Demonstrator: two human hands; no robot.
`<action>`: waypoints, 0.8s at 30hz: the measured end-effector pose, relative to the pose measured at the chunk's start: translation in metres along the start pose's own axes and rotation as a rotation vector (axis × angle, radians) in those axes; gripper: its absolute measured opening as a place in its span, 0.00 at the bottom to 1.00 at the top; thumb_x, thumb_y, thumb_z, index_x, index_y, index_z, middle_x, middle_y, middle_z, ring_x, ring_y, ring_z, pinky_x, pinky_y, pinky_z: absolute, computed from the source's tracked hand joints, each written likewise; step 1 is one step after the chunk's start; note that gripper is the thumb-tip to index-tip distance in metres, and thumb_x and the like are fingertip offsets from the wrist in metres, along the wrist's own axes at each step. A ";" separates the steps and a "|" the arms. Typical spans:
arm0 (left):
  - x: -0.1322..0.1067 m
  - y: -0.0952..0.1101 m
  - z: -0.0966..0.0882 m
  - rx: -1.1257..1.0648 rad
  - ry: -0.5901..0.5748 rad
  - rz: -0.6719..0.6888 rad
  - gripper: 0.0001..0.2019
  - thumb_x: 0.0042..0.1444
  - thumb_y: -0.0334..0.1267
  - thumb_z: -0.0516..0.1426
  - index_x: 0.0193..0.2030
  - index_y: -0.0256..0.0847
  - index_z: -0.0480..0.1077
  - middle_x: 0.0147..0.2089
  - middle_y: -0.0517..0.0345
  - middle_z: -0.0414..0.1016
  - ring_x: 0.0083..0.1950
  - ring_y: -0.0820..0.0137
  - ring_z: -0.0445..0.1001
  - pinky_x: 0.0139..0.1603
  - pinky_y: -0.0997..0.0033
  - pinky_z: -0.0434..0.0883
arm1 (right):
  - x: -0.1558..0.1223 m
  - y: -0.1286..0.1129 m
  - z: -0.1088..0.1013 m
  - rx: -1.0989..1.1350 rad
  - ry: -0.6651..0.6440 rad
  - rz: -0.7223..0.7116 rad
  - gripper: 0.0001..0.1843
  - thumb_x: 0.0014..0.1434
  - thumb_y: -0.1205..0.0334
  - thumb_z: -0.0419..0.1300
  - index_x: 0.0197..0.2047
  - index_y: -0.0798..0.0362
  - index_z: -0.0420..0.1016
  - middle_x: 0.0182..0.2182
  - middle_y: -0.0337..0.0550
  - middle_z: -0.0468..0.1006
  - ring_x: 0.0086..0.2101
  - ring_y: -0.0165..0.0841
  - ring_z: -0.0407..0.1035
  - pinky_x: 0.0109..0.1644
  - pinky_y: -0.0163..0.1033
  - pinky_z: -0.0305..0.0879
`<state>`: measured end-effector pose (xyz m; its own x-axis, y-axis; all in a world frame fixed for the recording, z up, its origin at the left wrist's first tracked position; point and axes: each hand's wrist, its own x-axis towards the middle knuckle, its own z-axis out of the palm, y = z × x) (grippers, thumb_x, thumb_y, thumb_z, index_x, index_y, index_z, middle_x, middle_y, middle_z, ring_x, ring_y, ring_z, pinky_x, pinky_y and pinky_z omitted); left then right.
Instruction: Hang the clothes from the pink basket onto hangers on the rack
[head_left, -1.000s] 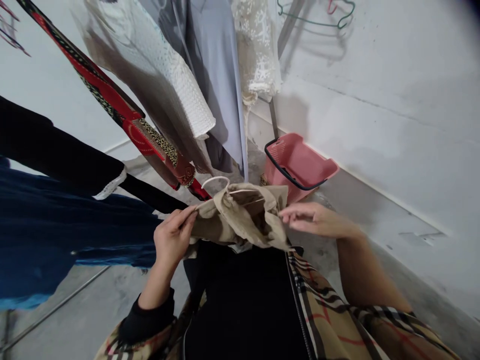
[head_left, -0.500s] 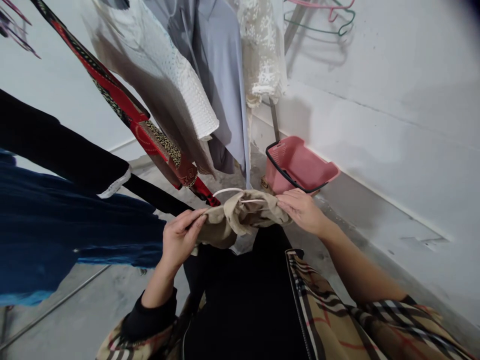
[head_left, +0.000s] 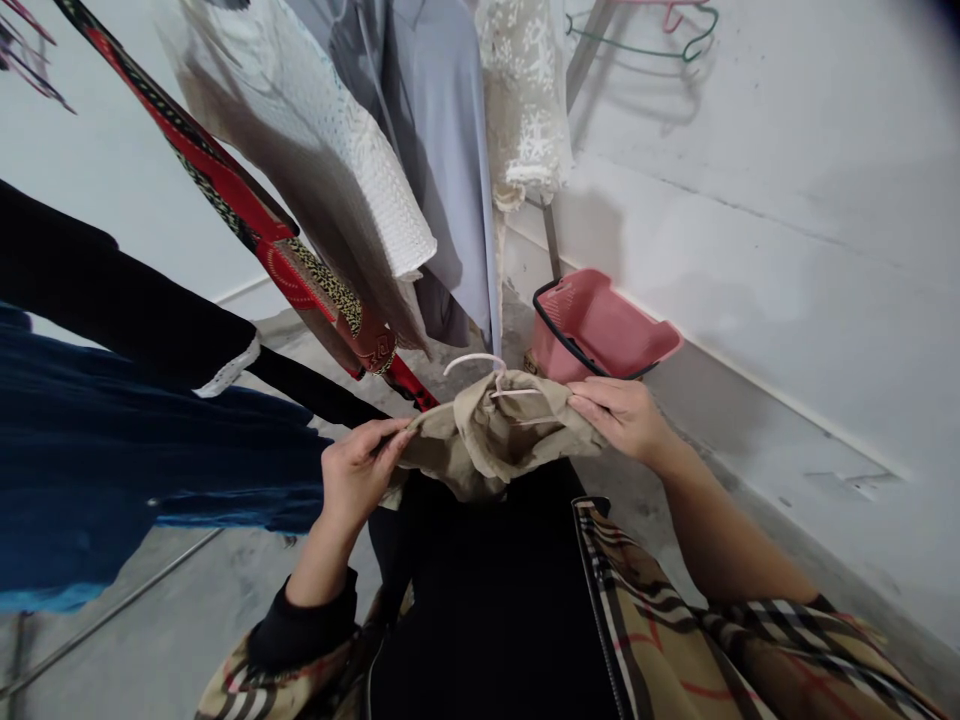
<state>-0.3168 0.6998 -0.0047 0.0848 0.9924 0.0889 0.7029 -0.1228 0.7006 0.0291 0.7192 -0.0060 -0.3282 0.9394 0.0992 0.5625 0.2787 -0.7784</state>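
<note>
Garments filled the left of the view: a dark blue velvet garment (head_left: 112,450) hung lowest, a black sleeve with a white lace cuff (head_left: 225,368) was draped across it, and a red patterned scarf (head_left: 247,225) slanted down toward the middle. Beside these a white knitted top (head_left: 352,170), a pale grey shirt (head_left: 442,150) and a cream lace garment (head_left: 525,100) were hung from above.

The left hand (head_left: 358,478) was seen closed in a pinch on the left edge of a beige garment (head_left: 495,435), thumb and fingers pressed together over the cloth. That garment was held bunched at chest height, in front of the black top (head_left: 480,600) worn under a plaid jacket (head_left: 675,640). A white hanger (head_left: 480,362) was threaded into it, its hook rising just above the folds. The right hand (head_left: 622,415) was clamped on the garment's right edge, fingers curled over the fabric.

For the cloth to be seated well on the hanger, it was judged that both edges should be drawn apart evenly, so that the bunching is smoothed and the hook kept centred.

A pink plastic basket (head_left: 600,330) with a dark rim was tipped against the white wall (head_left: 787,250), near the right hand but apart from it. Green and pink hangers (head_left: 675,30) were hung higher up.
</note>
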 end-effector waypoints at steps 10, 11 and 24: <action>0.000 -0.005 -0.008 -0.191 0.059 -0.104 0.07 0.53 0.42 0.64 0.33 0.42 0.81 0.33 0.56 0.83 0.33 0.69 0.80 0.36 0.72 0.77 | -0.004 0.001 -0.007 0.059 0.011 -0.053 0.13 0.66 0.59 0.54 0.40 0.53 0.79 0.26 0.42 0.78 0.26 0.28 0.71 0.30 0.33 0.65; -0.001 -0.005 -0.008 -0.209 0.060 -0.113 0.07 0.52 0.42 0.64 0.33 0.42 0.81 0.33 0.56 0.83 0.33 0.70 0.79 0.35 0.73 0.76 | -0.004 0.001 -0.007 0.074 0.015 -0.057 0.12 0.66 0.59 0.55 0.40 0.53 0.79 0.27 0.42 0.78 0.26 0.28 0.71 0.30 0.33 0.65; -0.004 -0.011 0.013 -0.236 0.291 -0.329 0.14 0.57 0.48 0.60 0.38 0.38 0.75 0.37 0.55 0.78 0.38 0.69 0.75 0.42 0.69 0.72 | -0.008 -0.007 0.010 0.093 0.035 -0.039 0.12 0.67 0.60 0.54 0.40 0.53 0.79 0.32 0.43 0.81 0.30 0.30 0.74 0.35 0.34 0.68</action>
<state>-0.3153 0.6975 -0.0219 -0.3391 0.9407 0.0071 0.4778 0.1657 0.8627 0.0201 0.7079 -0.0071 -0.3213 0.9349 0.1510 0.4765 0.2974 -0.8274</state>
